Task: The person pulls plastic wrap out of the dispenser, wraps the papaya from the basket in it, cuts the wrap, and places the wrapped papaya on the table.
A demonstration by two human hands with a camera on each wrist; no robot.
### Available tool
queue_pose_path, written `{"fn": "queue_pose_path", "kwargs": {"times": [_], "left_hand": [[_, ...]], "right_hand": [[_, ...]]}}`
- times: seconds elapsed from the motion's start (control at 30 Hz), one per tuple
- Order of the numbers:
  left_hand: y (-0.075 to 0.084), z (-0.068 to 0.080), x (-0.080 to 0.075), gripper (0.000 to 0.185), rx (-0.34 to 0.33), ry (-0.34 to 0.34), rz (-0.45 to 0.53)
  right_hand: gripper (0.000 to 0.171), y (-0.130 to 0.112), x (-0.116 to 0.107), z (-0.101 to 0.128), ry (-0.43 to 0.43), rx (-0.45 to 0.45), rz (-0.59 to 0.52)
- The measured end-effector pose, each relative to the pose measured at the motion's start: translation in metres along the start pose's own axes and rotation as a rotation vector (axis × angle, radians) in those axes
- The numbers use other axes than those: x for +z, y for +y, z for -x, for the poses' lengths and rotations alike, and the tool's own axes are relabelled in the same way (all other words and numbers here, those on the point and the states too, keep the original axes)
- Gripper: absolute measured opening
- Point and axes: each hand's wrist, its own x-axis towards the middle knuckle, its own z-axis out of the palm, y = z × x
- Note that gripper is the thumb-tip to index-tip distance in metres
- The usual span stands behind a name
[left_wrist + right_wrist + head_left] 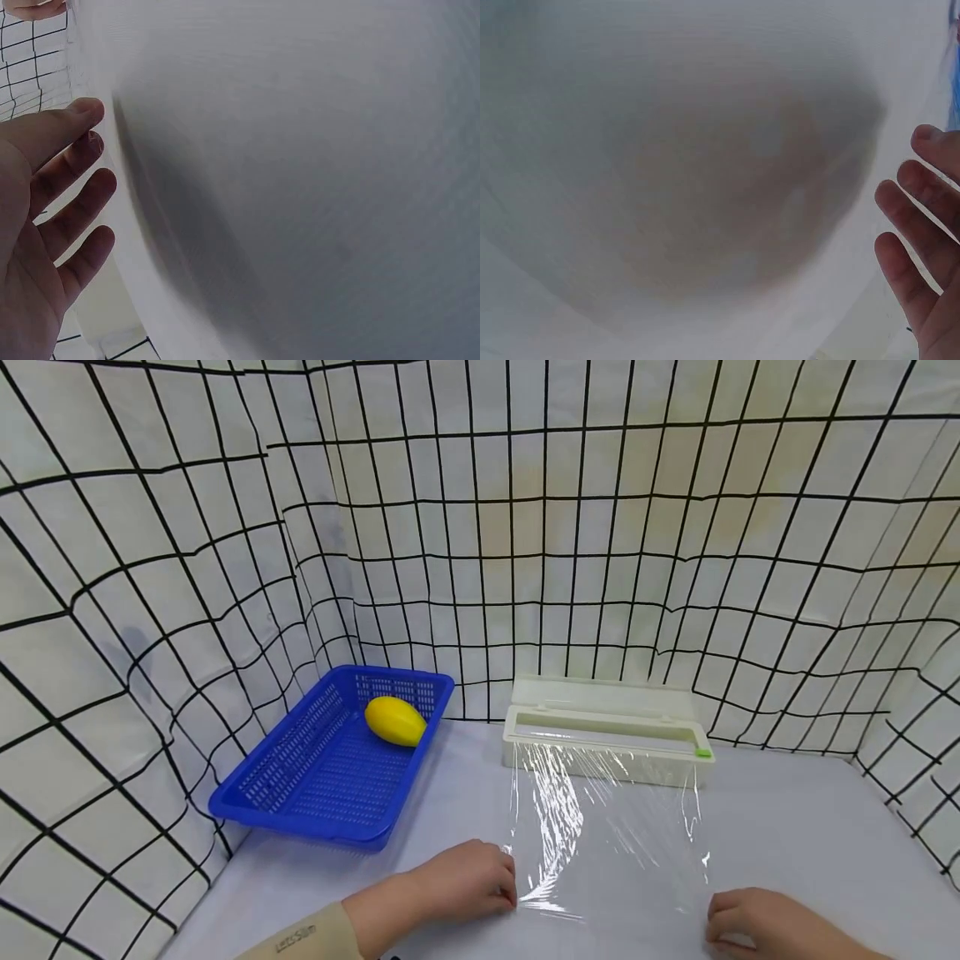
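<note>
A sheet of clear plastic wrap [622, 835] stretches over the white table from a pale wrap dispenser box [607, 764], whose lid stands raised at the back. My left hand [472, 881] pinches the near left corner of the wrap between thumb and index finger, and shiny creases run to that spot. In the left wrist view the other fingers [90, 259] are spread and bent. My right hand [772, 922] is by the near right corner of the sheet. The right wrist view shows its thumb and fingers [907, 217] apart and loosely bent, with nothing seen between them.
To the left stands a blue plastic basket [300, 820] with a yellow, mango-like fruit [395, 721] in its far right part. A bright green piece [703, 753] sits on the dispenser's right end. White walls with a black grid [480, 560] enclose the table's back and sides.
</note>
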Motion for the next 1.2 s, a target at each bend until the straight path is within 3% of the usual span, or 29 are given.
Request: {"fn": "queue_pose_path", "kwargs": {"times": [0.17, 0.23, 0.33, 0.47, 0.73, 0.9, 1.07, 1.2], "left_hand": [[0.001, 0.002, 0.005, 0.006, -0.005, -0.011, -0.003], [0.002, 0.004, 0.006, 0.006, -0.014, -0.008, 0.001], [0.003, 0.007, 0.007, 0.008, -0.042, -0.006, 0.018], [0.005, 0.012, 0.008, 0.015, -0.101, -0.021, 0.07], [0.011, 0.017, 0.005, 0.02, -0.128, -0.046, 0.058], [0.011, 0.018, 0.007, 0.017, -0.115, -0.017, 0.043], [0.012, 0.022, 0.007, 0.021, -0.146, -0.005, 0.058], [0.014, 0.025, 0.003, 0.024, -0.194, -0.015, 0.105]], "right_hand": [[0.021, 0.001, 0.015, -0.001, 0.058, -0.096, 0.13], [0.018, -0.001, 0.018, 0.001, 0.078, -0.1, 0.171], [0.008, -0.004, 0.018, 0.005, 0.072, -0.074, 0.223], [0.026, -0.004, 0.016, 0.011, -0.029, 0.016, 0.214], [0.024, 0.003, 0.023, 0.028, 0.13, -0.151, 0.326], [0.024, 0.008, 0.021, 0.036, 0.089, -0.115, 0.201], [0.026, 0.006, 0.016, 0.043, -0.051, 0.113, -0.032], [0.026, 0.005, 0.009, 0.044, -0.077, 0.198, -0.13]]}}
